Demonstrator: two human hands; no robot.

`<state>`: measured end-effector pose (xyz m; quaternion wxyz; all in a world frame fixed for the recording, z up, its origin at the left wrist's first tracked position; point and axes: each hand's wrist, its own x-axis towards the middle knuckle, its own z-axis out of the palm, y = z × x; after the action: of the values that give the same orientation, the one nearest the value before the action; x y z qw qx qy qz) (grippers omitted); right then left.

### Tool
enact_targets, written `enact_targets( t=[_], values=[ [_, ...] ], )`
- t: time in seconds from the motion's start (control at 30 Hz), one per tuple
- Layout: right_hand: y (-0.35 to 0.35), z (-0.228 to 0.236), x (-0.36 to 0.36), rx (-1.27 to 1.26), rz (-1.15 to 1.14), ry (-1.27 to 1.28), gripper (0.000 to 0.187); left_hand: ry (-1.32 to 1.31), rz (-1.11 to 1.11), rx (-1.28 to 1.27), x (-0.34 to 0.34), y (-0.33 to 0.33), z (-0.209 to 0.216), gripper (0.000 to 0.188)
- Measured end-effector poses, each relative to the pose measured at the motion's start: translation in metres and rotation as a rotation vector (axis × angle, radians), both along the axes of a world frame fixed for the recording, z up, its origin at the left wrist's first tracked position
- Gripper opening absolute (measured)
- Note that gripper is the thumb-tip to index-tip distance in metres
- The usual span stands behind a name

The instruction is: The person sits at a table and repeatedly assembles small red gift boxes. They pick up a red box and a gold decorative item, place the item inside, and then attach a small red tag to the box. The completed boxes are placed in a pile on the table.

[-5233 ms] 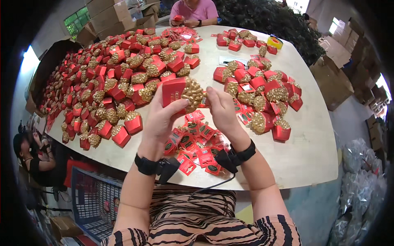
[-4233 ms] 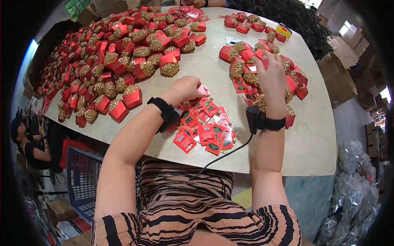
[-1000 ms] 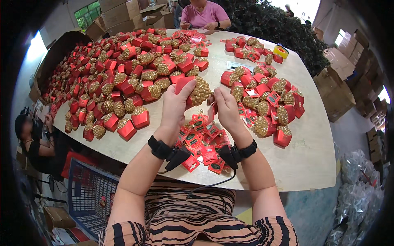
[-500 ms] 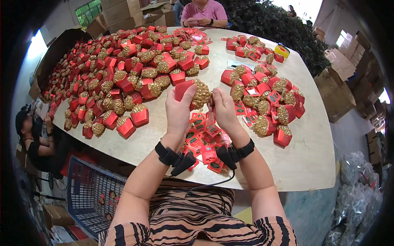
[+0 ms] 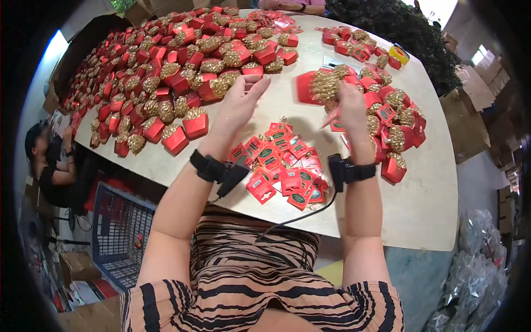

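Observation:
My right hand (image 5: 354, 108) grips a red and gold ornament (image 5: 311, 87), a red faceted base with a bumpy gold top. The ornament is slightly smeared by motion and hangs at the near-left edge of the right pile of ornaments (image 5: 395, 135). My left hand (image 5: 241, 102) is empty, its fingers apart, in front of the large left pile of similar ornaments (image 5: 174, 138). Between my forearms lies a heap of red tags (image 5: 287, 171) with gold strings. Both wrists wear black bands with small devices, a cable running from the right one.
The pale table (image 5: 417, 213) has a curved edge. A yellow and red round item (image 5: 398, 54) lies at the far right. On the floor to the left stands a blue plastic basket (image 5: 119, 238). Two other people are nearby, one across the table, one at left. Cardboard boxes (image 5: 462, 122) stand right.
My hands have parted. The right hand has carried the ornament right toward the right pile, while the left hand has let go and moved left. The view has shifted too.

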<state>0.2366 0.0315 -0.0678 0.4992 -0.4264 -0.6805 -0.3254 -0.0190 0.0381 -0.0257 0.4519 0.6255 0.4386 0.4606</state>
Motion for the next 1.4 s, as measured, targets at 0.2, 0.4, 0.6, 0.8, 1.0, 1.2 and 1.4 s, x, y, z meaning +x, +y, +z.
enact_targets(
  t=[0.2, 0.4, 0.6, 0.8, 1.0, 1.2, 1.4],
  values=[
    [-0.040, 0.043, 0.033, -0.502, -0.420, 0.400, 0.032, 0.654, -0.243, 0.090, -0.046, 0.002, -0.033, 0.039],
    [-0.045, 0.051, 0.011, -0.641, -0.218, 0.412, 0.029, 0.992, -0.347, 0.137, 0.015, 0.016, -0.024, 0.033],
    [-0.051, 0.057, -0.014, -0.712, -0.128, 0.320, 0.028, 1.206, -0.349, 0.307, 0.061, 0.049, -0.055, 0.016],
    [-0.048, 0.059, -0.020, -0.753, 0.088, 0.450, 0.026, 0.785, -0.189, 0.251, 0.044, 0.067, -0.060, 0.008],
    [-0.032, 0.024, -0.031, -0.914, 0.329, 0.618, 0.028, -0.045, -0.299, -0.176, 0.023, 0.042, -0.006, 0.014],
    [-0.034, 0.025, -0.054, -1.056, 0.616, 0.765, 0.035, -0.351, -0.394, -0.255, 0.024, 0.020, 0.009, 0.010],
    [-0.036, 0.029, -0.067, -0.947, 0.833, 0.986, 0.022, -0.409, -0.393, -0.245, 0.031, 0.006, 0.011, 0.010]
  ],
)
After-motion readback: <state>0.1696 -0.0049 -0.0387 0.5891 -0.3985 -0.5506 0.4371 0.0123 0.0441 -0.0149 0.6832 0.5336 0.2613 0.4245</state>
